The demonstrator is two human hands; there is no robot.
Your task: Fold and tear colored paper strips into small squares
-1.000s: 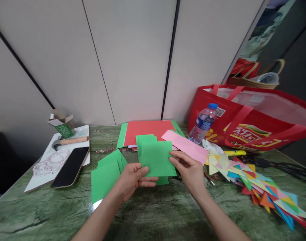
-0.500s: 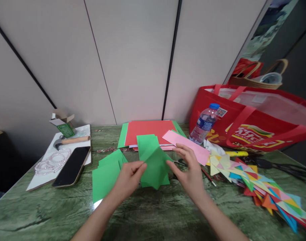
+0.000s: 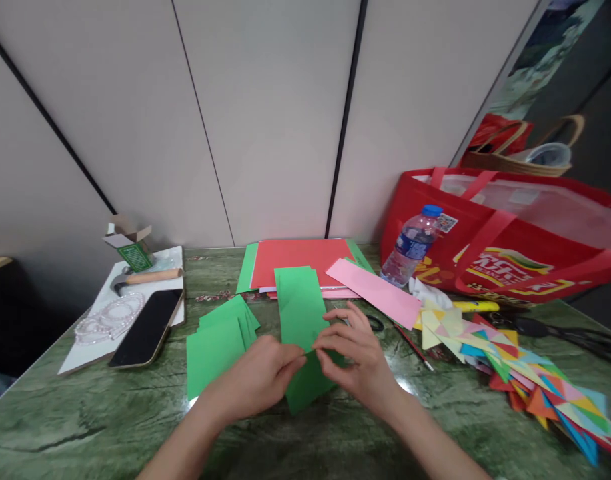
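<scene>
My left hand pinches the edge of a green sheet of paper between thumb and forefinger. From the other side my right hand pinches the same sheet, fingertips almost meeting those of the left. The sheet is tilted over the table, and my fingers hide part of it. Behind it lie long green paper strips. Left of my hands is a loose pile of green paper pieces. Scissors show a black handle just beyond my right hand.
Red paper and a pink strip lie at the back. A pencil, bottle, red bag and folded paper chain are right; a phone, hammer and small box are left.
My right hand has moved left and down from beside the sheet to pinch it next to my left fingers. The sheet has turned, and its lower end now hangs nearer to me.
</scene>
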